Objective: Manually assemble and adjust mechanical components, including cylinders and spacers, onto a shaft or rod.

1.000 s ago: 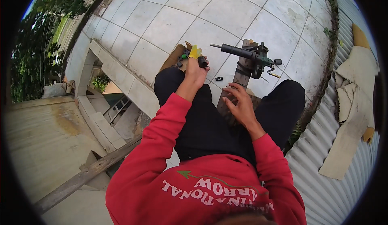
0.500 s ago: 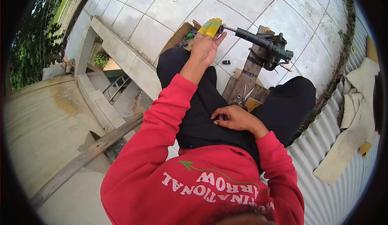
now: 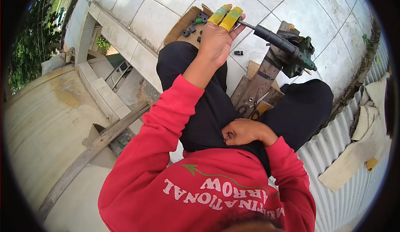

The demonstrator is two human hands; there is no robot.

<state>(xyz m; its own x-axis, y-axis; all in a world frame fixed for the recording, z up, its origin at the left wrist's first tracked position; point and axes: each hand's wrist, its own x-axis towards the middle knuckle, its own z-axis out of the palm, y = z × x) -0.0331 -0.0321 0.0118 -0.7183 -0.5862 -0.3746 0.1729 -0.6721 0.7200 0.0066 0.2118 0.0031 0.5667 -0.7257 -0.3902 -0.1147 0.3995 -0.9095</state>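
Note:
My left hand (image 3: 217, 40), with yellow tape around two fingers, is closed at the free end of a thin metal rod (image 3: 248, 25). A small black round piece (image 3: 238, 23) shows between its fingers at the rod's tip, partly hidden. The rod comes out of a black tube (image 3: 275, 39) joined to a dark green metal machine (image 3: 303, 56) on a wooden post (image 3: 266, 71). My right hand (image 3: 248, 132) lies on my lap with fingers curled in; whether it holds anything is hidden. Scissors (image 3: 251, 103) lie on the wood just beyond it.
Beside my left hand, a cardboard box (image 3: 177, 28) holds several black cylindrical pieces (image 3: 186, 33) and a green one (image 3: 198, 21). A small black object (image 3: 238, 53) lies on the tiled floor. Corrugated metal sheeting (image 3: 333, 157) with pale fabric (image 3: 348, 167) is at the right.
The view has shifted slightly. My left hand stays at the rod's end. My right hand's fingers have curled further in on my lap.

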